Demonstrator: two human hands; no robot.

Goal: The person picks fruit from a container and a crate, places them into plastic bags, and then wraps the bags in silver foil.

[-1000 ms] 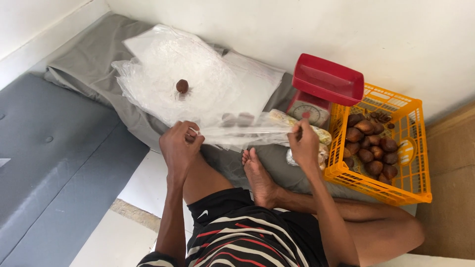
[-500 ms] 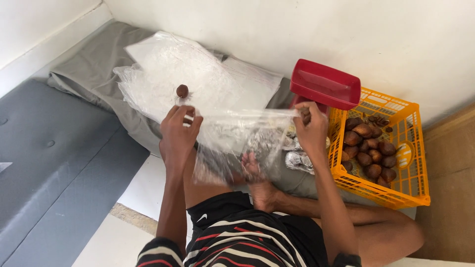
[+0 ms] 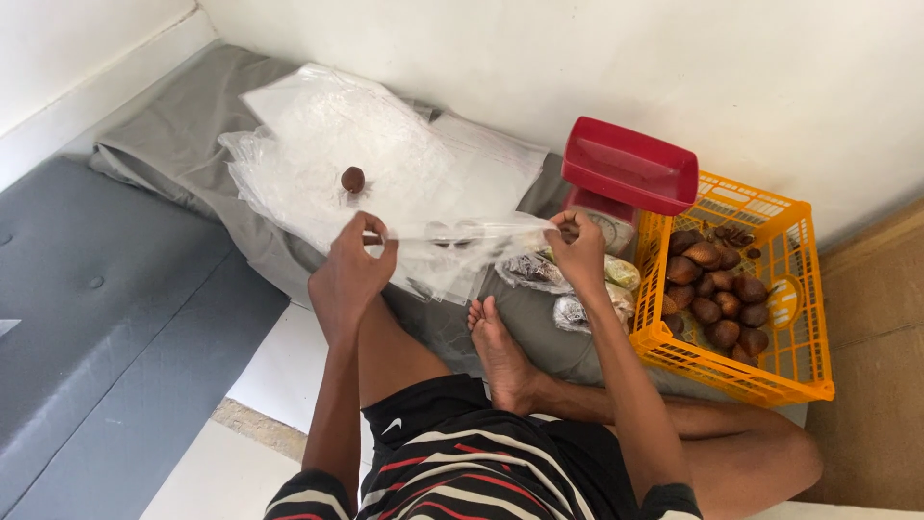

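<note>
So, state at this moment:

Left hand: left hand [image 3: 348,274] is raised over the grey cloth, thumb and fingers pinched shut on the left edge of a clear, thin plastic bag [image 3: 452,248].

Right hand: right hand [image 3: 580,255] is pinched shut on the right edge of the same bag, at about the same height as the left.

Bag: stretched between the two hands, sagging in the middle, held above the cloth in front of the person's bare foot [image 3: 500,351]. Cannot tell if anything is inside it.

Bag stack: loose pile of clear flat plastic bags [image 3: 318,144] lies on the crumpled grey cloth [image 3: 173,144], just beyond the hands.

Loose fruit: one small round brown scaly fruit [image 3: 353,179] sits on top of that pile, just beyond the left hand, not touching it.

Scale: small kitchen scale with a red rectangular plastic tray [image 3: 630,173] stands beyond the right hand, beside the crate.

Crate: orange slatted plastic crate [image 3: 799,376] to the right, holding a heap of brown scaly fruits [image 3: 712,289].

Filled packs: a few clear bags with contents [image 3: 577,308] lie on the cloth under the right wrist, against the crate.

Left side: grey padded cushion [image 3: 87,318] on the floor, well apart from the hands.
</note>
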